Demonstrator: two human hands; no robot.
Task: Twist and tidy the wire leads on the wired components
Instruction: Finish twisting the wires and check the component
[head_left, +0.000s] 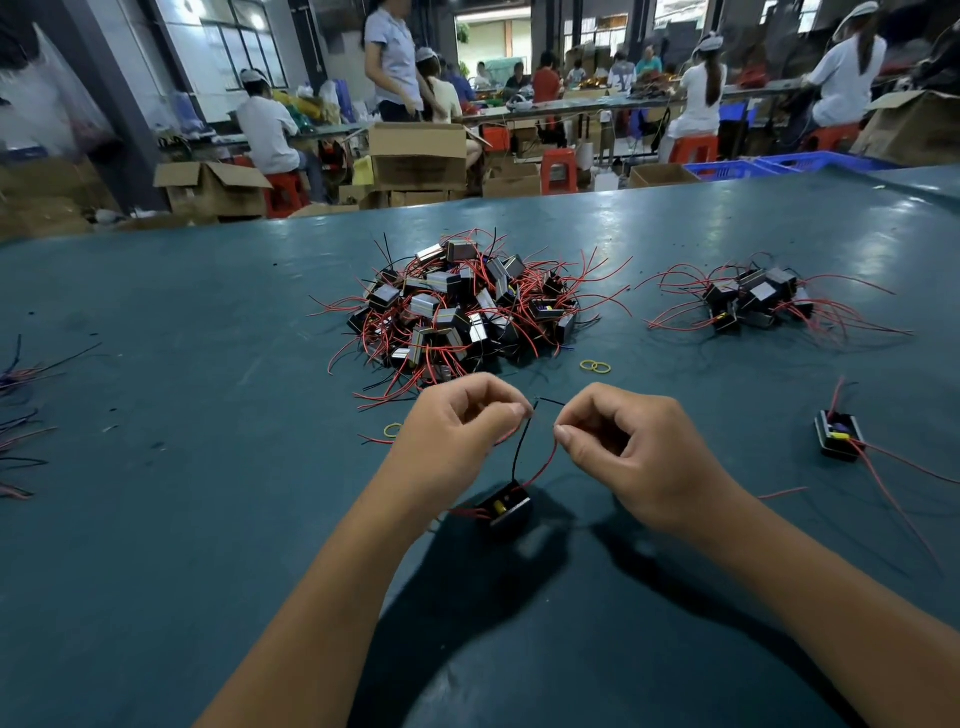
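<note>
Left hand (457, 421) pinches black wire (521, 447) tip; right hand (618, 447) pinches red wire (545, 465) tip. Both held up and apart, prob. to pull the wires taut before twisting. Small black part (506, 506) sits on table (182, 364) just below, betw. wrists. Big pile (462, 306) behind hands, smaller pile (753, 304) to right, rubber bands (596, 367) near. Nothing in the way.
</note>
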